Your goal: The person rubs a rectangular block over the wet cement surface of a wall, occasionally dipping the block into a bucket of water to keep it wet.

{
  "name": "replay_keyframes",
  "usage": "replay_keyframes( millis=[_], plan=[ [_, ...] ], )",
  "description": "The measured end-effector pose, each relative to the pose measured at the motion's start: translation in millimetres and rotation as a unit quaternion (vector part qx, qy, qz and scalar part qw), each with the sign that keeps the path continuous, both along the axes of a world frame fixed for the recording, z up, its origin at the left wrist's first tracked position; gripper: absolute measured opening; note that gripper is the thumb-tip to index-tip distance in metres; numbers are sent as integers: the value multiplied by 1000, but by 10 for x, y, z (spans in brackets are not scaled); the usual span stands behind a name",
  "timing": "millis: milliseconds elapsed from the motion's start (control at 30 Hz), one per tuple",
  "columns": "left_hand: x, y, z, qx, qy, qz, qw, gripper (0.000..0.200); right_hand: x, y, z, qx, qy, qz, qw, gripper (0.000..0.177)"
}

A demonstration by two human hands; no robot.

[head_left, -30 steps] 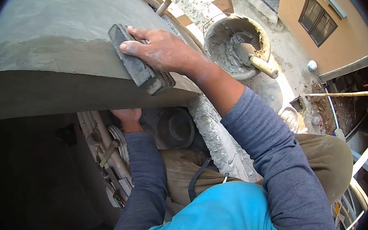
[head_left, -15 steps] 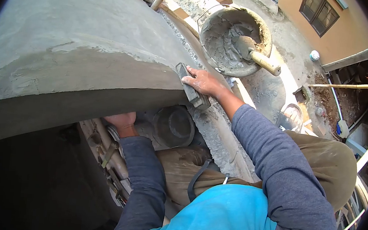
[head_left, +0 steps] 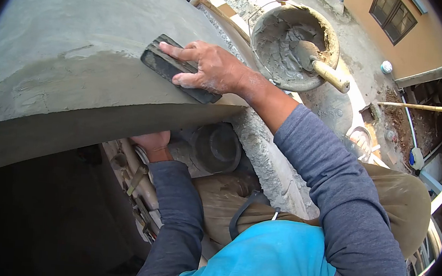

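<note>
My right hand (head_left: 209, 69) grips a dark rectangular plastering float (head_left: 166, 68), its face against the curved grey cement surface (head_left: 99, 25). Under the float runs a band of darker, damp mortar (head_left: 94, 78) along the lower edge of that surface. Below the overhanging edge is my left hand (head_left: 152, 141), by the wooden poles; its fingers are hidden behind the edge. A dark round bucket (head_left: 216, 147) stands just right of it, under the overhang.
A mortar bucket (head_left: 265, 36) with a wooden-handled trowel (head_left: 331, 75) stands at upper right. A rough concrete ledge (head_left: 276, 167) runs beside my leg. Wooden poles (head_left: 140, 175) and a dark drop lie at lower left. An orange building (head_left: 426, 46) is beyond.
My right hand has slid the float left and slightly up, from the corner of the cement surface onto its damp band. My left hand has stayed under the edge.
</note>
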State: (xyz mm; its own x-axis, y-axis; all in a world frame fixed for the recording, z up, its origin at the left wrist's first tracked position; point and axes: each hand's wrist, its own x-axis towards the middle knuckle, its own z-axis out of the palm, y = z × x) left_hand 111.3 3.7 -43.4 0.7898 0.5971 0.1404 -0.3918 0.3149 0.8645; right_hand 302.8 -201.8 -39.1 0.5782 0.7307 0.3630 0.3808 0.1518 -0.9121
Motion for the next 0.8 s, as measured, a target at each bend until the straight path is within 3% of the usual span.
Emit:
replay_keyframes(
  millis=[100, 167, 200, 267, 333, 433, 467, 500, 533, 600, 633, 700, 800],
  plan=[
    [42, -4, -17, 18, 1, 11, 1000, 69, -81, -186, -536, -72, 28, -8, 997, 66],
    [95, -64, 34, 16, -3, 7, 1000, 69, -156, -223, -643, 6, 68, -29, 997, 65],
    [128, -129, 80, 32, 16, 22, 999, 68, -228, -154, -535, 92, 89, -39, 991, 64],
    [77, -164, 96, 48, 42, 44, 997, 68, -276, -176, 66, 108, 39, -21, 993, 66],
    [122, -149, 114, 1, 23, 0, 1000, 66, -280, -212, 292, 128, -20, -18, 991, 69],
    [88, -91, 37, 28, 16, 53, 998, 67, -257, -248, 261, 32, 8, -24, 999, 68],
    [66, -74, 32, 29, 12, 52, 998, 67, -251, -286, 58, -64, 44, -22, 997, 67],
    [54, -65, 35, 18, -4, 6, 1000, 67, -244, -336, -17, -159, 84, -22, 983, 67],
    [73, -47, 25, 7, -21, -40, 999, 67, -252, -352, -76, -159, 84, -26, 983, 67],
    [63, 5, 0, 14, 1, -18, 1000, 66, -368, -384, -99, -37, 108, -12, 993, 67],
    [23, 15, 4, 23, 23, 5, 999, 66, -395, -366, -41, -37, 114, -7, 993, 67],
    [50, -62, 46, 20, 30, 24, 999, 66, -355, -280, 176, 53, 40, -22, 998, 66],
    [163, -240, 133, 18, 40, 48, 998, 66, -313, -158, 326, 60, 7, -70, 996, 64]
  ],
)
